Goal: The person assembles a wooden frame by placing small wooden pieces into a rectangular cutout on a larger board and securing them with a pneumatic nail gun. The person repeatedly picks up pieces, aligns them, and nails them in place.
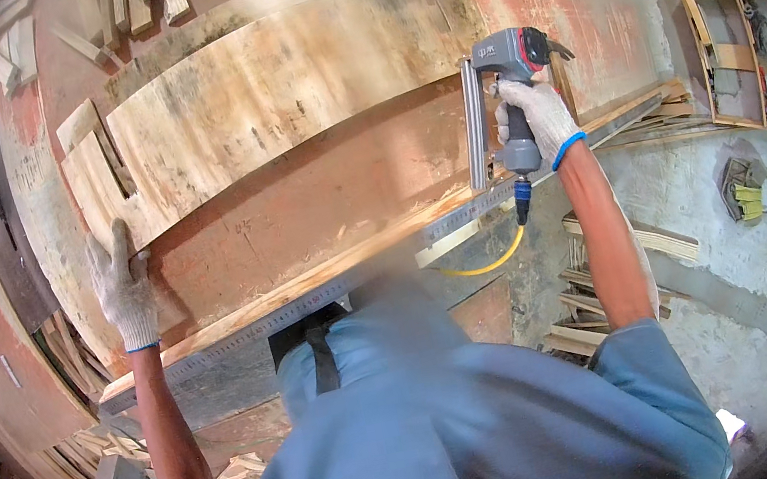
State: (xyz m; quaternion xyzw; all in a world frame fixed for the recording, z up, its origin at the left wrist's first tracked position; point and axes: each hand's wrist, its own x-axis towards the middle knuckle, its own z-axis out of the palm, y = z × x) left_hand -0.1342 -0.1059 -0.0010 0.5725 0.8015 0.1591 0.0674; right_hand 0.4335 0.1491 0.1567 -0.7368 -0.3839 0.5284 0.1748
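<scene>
Our left hand (125, 293), spread, seemingly steadies the plywood (277, 85) at near left; our right hand (543, 116) grips the nail gun (501, 54).

Wood strips (660, 240) lie left of a wooden frame (736, 58).

White lettering stands on the nail gun's (500, 56) grey head; small numbers and tick marks line the ruler (285, 317) along the bench (314, 190) edge.
</scene>
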